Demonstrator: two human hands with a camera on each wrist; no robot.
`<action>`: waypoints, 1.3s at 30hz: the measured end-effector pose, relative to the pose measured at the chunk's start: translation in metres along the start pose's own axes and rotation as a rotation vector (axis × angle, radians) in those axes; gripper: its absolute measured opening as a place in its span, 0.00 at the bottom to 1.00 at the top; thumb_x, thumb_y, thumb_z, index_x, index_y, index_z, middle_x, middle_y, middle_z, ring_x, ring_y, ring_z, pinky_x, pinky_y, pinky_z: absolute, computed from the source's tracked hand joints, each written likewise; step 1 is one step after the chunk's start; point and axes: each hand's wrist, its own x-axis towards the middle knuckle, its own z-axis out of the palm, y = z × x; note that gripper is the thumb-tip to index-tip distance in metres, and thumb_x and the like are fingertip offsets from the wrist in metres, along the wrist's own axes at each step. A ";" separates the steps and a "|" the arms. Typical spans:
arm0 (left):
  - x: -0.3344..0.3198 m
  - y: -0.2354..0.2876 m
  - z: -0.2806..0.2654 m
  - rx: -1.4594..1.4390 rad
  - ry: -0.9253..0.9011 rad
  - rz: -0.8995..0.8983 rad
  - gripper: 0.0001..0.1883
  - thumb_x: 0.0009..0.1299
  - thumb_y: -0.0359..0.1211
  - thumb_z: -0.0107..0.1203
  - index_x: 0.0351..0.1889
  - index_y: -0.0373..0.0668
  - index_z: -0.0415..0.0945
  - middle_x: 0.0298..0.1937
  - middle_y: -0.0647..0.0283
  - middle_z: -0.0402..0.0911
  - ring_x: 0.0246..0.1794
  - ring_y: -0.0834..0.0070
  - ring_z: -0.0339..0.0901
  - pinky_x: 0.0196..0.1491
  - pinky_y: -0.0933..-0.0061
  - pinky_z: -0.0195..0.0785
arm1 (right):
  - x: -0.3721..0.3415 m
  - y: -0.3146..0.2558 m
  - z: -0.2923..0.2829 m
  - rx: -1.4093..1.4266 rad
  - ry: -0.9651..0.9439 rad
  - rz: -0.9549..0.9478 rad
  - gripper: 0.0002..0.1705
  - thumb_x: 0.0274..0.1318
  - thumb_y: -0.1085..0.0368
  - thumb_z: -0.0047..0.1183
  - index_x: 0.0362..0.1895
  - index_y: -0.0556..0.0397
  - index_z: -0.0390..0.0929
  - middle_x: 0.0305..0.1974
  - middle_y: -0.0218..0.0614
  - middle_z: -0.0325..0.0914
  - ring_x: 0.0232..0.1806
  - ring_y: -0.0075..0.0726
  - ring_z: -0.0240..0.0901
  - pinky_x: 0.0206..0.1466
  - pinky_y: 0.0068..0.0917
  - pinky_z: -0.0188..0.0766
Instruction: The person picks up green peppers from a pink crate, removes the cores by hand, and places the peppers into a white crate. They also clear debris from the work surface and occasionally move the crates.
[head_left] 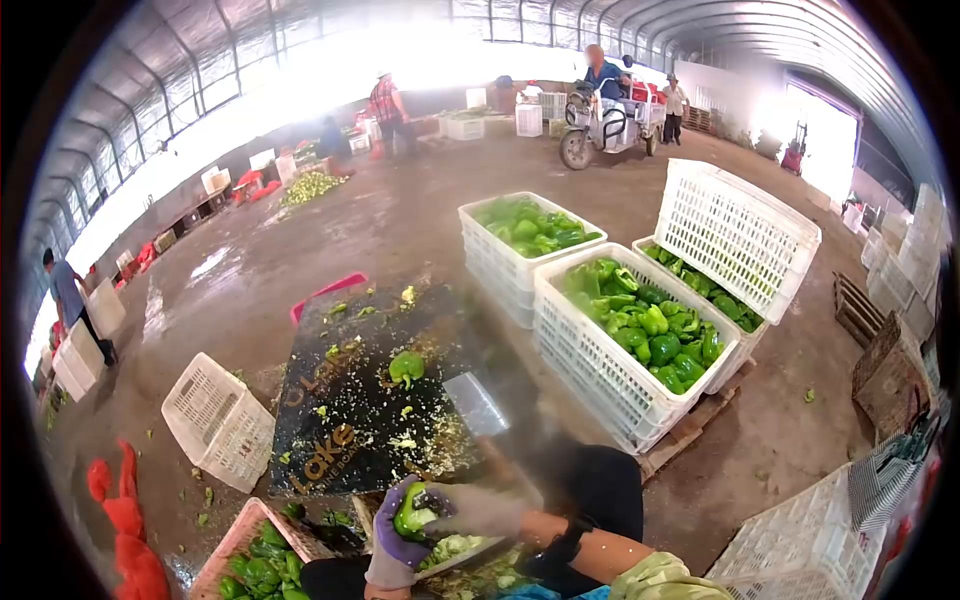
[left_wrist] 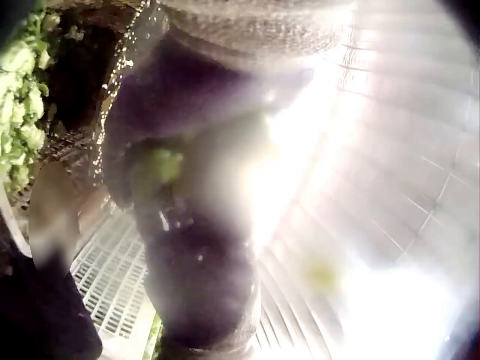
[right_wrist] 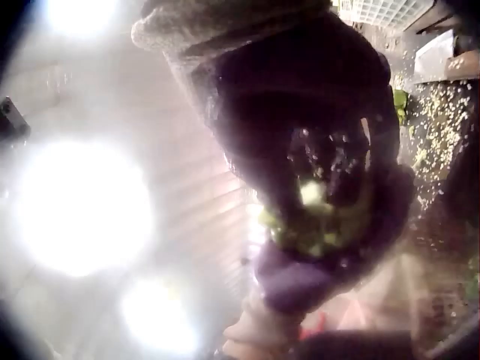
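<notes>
My left hand (head_left: 393,537), in a purple and grey glove, grips a green bell pepper (head_left: 410,515) low in front of my body. The pepper's pale inside faces right. The gloved right hand (head_left: 482,508), blurred in the head view, has its fingers curled at that pale end. In the right wrist view the dark purple glove (right_wrist: 307,97) bends round pale and green pepper flesh (right_wrist: 319,225), and the fingertips are partly hidden. Below the hands is a light container (head_left: 455,550) with chopped pale green bits. Glare washes out much of both wrist views.
A dark board (head_left: 340,400) holds a pepper (head_left: 406,368), scattered seeds and a flat rectangular blade (head_left: 476,404). White crates (head_left: 610,400) of peppers stand to the right, a pink crate (head_left: 225,560) at lower left. People and a three-wheeled cart (head_left: 615,125) are farther off.
</notes>
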 end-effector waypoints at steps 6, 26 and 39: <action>0.010 -0.003 0.001 -0.144 -0.076 -0.152 0.27 0.70 0.43 0.47 0.63 0.39 0.62 0.57 0.52 0.71 0.55 0.59 0.71 0.55 0.55 0.69 | 0.001 0.029 0.010 0.192 -0.044 -0.082 0.34 0.53 0.46 0.58 0.53 0.59 0.70 0.36 0.41 0.78 0.36 0.32 0.73 0.39 0.28 0.69; 0.022 -0.032 -0.008 -0.458 0.254 -0.084 0.14 0.68 0.41 0.47 0.44 0.45 0.76 0.41 0.62 0.79 0.44 0.65 0.76 0.48 0.60 0.72 | 0.015 0.043 0.052 0.105 0.467 0.023 0.34 0.49 0.52 0.61 0.57 0.55 0.67 0.46 0.45 0.74 0.43 0.42 0.75 0.46 0.36 0.72; 0.022 -0.004 -0.038 -0.993 0.076 0.007 0.20 0.67 0.41 0.51 0.52 0.40 0.72 0.49 0.56 0.77 0.48 0.59 0.73 0.56 0.54 0.67 | 0.016 0.060 0.020 0.397 0.453 0.012 0.39 0.49 0.66 0.61 0.64 0.56 0.56 0.59 0.45 0.62 0.53 0.40 0.67 0.51 0.34 0.71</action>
